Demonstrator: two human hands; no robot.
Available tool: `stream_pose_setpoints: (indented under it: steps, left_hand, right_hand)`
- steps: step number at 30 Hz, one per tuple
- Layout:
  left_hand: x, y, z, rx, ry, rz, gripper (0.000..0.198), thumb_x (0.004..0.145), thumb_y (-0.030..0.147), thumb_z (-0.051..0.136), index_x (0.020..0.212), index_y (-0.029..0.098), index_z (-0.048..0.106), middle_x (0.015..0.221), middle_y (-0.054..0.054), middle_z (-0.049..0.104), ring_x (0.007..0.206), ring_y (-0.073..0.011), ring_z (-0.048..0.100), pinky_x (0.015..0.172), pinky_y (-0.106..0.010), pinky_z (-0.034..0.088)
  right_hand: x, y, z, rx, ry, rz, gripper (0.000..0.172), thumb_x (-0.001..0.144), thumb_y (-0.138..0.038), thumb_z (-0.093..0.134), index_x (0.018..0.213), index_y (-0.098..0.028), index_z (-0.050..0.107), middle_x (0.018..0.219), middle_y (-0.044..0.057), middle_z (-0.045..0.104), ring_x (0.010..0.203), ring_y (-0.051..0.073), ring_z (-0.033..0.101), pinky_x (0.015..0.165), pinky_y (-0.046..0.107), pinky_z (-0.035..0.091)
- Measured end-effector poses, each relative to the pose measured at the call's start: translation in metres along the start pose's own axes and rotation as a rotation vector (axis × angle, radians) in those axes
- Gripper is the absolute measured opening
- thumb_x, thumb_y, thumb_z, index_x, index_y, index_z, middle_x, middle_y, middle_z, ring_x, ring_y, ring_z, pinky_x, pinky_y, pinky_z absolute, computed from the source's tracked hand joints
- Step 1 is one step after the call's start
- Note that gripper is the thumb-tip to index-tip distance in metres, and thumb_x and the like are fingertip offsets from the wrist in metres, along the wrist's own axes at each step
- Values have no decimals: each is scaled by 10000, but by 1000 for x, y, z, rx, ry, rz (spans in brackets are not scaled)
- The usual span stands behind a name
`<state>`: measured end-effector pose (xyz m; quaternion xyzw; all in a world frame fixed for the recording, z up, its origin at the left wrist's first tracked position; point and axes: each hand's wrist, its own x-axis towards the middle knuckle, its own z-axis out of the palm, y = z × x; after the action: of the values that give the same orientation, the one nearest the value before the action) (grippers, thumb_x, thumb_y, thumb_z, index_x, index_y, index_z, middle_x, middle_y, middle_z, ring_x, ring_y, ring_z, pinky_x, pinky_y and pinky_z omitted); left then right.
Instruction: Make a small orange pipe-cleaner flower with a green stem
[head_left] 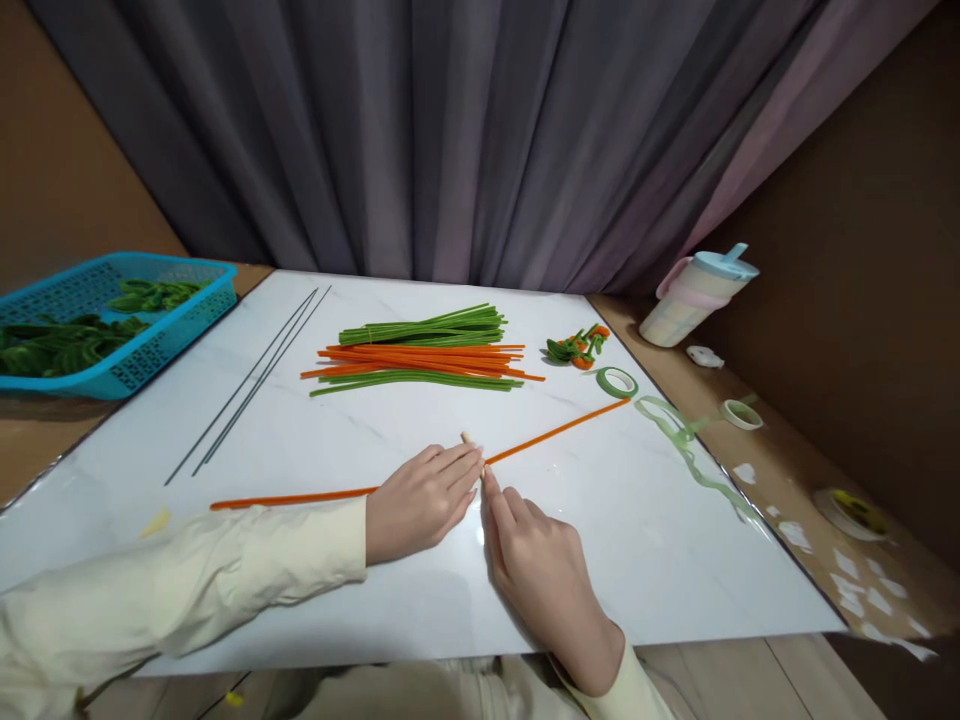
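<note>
Left hand (424,503) over stick (467,438), grip unclear; right hand (536,548) pinching stick's near end. Loose pinch: orange stem (559,432) toward 2 o'clock may slip.

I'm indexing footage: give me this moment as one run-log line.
left hand: over pale stick; right hand: at stick's near end; orange stem: extending rightward; beyond: green stems, orange pile; right: green tape roll

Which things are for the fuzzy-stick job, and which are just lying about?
Probably for the job: orange strip, pale stick, green bundle, orange bundle, green tape roll, dark rods, blue basket of leafy pieces.

Probably just lying about: cup, paper scraps.
</note>
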<state>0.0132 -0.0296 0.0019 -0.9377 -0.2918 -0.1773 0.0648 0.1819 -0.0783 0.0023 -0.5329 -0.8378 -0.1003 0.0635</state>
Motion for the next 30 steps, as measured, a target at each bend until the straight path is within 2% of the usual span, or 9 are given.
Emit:
stream_pose_setpoints:
  steps: [11, 16, 24, 30]
  left_hand:
    - [10, -11, -2, -109, -163, 56, 387, 910, 268, 359, 1229, 62, 438, 1289, -188, 479, 1241, -284, 380, 935, -412, 349]
    - [15, -11, -4, -108, -148, 84, 369, 896, 261, 366, 1181, 50, 468, 1230, -191, 520, 1192, -285, 423, 985, -430, 310]
    - [18, -10, -2, -58, -163, 106, 428, 891, 300, 371, 1206, 19, 440, 1241, -202, 509, 1210, -293, 411, 1059, -439, 239]
    - [20, -11, -4, -121, -147, 93, 442, 867, 323, 414, 1208, 43, 435, 1233, -200, 508, 1198, -298, 408, 1035, -455, 276]
  right_hand:
    - [3, 0, 0, -151, 41, 2, 359, 909, -222, 385, 1227, -98, 497, 680, 34, 572, 535, 124, 543, 411, 263, 247]
    - [2, 1, 2, -161, 20, 6, 375, 903, -207, 389, 1249, -95, 482, 686, 41, 579, 539, 120, 542, 416, 249, 264]
    - [1, 4, 5, -159, -2, 20, 397, 885, -178, 405, 1266, -85, 465, 692, 43, 567, 517, 130, 530, 405, 256, 257]
    - [2, 5, 4, -100, -4, 35, 385, 909, -186, 365, 1275, -97, 444, 690, 50, 571, 510, 125, 543, 400, 244, 247]
